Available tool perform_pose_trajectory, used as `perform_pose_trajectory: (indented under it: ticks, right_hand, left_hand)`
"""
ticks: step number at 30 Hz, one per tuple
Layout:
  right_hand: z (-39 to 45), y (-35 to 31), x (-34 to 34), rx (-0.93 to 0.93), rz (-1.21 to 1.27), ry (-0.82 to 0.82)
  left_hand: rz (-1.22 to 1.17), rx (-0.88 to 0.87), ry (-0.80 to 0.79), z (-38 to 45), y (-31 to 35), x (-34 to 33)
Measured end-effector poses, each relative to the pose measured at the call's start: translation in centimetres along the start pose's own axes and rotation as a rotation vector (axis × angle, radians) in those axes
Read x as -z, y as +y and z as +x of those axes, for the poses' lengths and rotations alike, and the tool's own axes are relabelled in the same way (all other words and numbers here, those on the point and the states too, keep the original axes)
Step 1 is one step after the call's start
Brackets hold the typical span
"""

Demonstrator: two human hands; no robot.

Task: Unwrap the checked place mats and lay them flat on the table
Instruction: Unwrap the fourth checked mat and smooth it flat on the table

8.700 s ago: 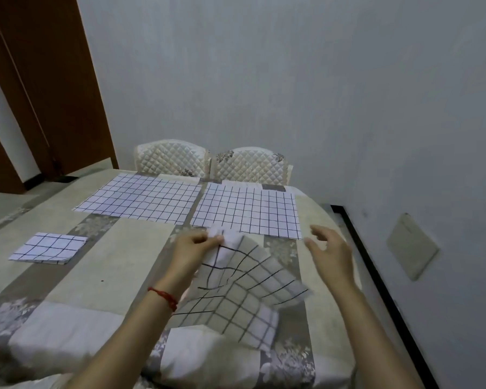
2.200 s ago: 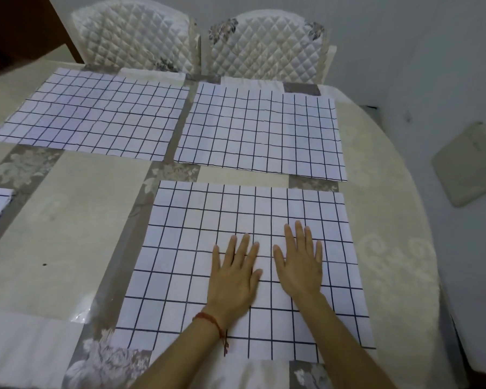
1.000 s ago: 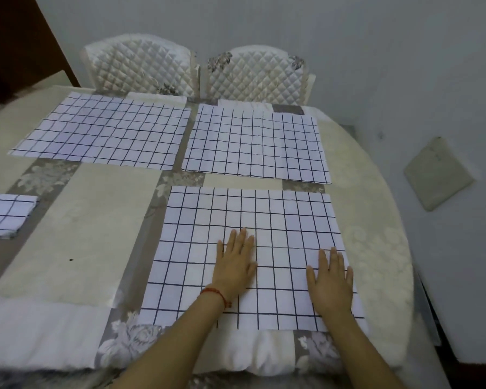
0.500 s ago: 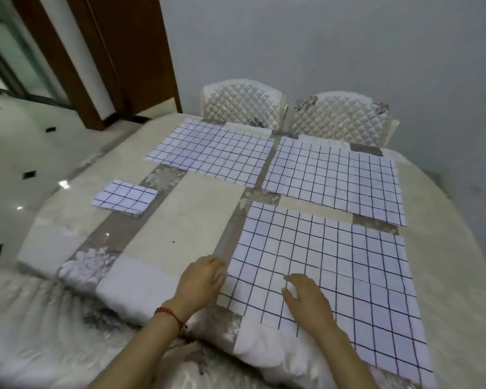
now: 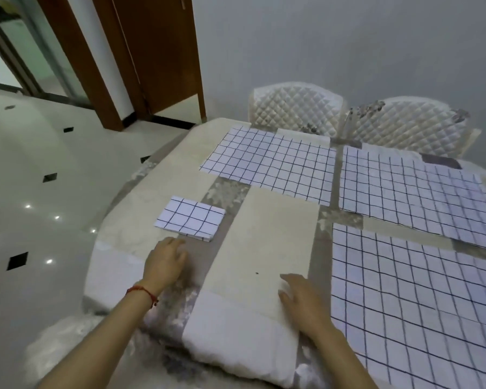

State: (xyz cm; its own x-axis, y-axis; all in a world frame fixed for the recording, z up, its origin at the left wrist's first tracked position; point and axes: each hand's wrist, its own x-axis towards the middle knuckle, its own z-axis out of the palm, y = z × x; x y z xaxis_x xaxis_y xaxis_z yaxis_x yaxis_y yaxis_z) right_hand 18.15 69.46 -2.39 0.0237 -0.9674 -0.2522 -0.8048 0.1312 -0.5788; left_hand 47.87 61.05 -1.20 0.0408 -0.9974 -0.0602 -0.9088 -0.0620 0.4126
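Note:
A small folded checked mat [image 5: 190, 218] lies on the left part of the table. Three unfolded checked mats lie flat: one at the far middle [image 5: 270, 164], one at the far right [image 5: 413, 192], one at the near right [image 5: 421, 299]. My left hand [image 5: 165, 262], with a red string at the wrist, rests on the tablecloth just in front of the folded mat, a small gap between them, fingers loosely curled and holding nothing. My right hand [image 5: 300, 300] lies flat on the cloth just left of the near mat, empty.
The table [image 5: 264, 242] has a cream and grey patterned cloth that hangs over its near edge. Two quilted white chairs [image 5: 295, 109] stand at the far side against the grey wall. A brown door [image 5: 157, 51] and a tiled floor [image 5: 40, 192] are to the left.
Both hands have left the near right mat and moved left across the table. My left hand now lies close to the folded mat. The view has swung left.

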Motion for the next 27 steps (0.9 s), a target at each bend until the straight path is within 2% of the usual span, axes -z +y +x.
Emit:
perform_pose_trajectory:
  ticks: [5, 14, 20, 22, 27]
  right_hand:
    - [2.8, -4.0, -4.1, -0.042, -0.066, -0.026]
    - [3.6, -5.7, -6.3, -0.135, -0.042, 0.014]
    - [3.0, -6.0, -6.2, -0.147, -0.039, 0.046]
    - [2.7, -6.0, -5.9, -0.15, -0.016, 0.064]
    - [2.5, -6.7, -4.7, -0.107, 0.031, 0.151]
  left_hand:
    - [-0.017, 0.074, 0.007, 6.4, -3.8, 1.1]
    - [-0.059, 0.298, -0.06, 13.6, -4.7, 0.1]
    - [-0.434, 0.437, 0.004, 14.1, -4.2, -0.6]
    - [-0.511, 0.422, 0.034, 13.4, -4.0, -0.5]
    - [-0.571, 0.165, 0.049, 10.6, -2.0, 0.5]
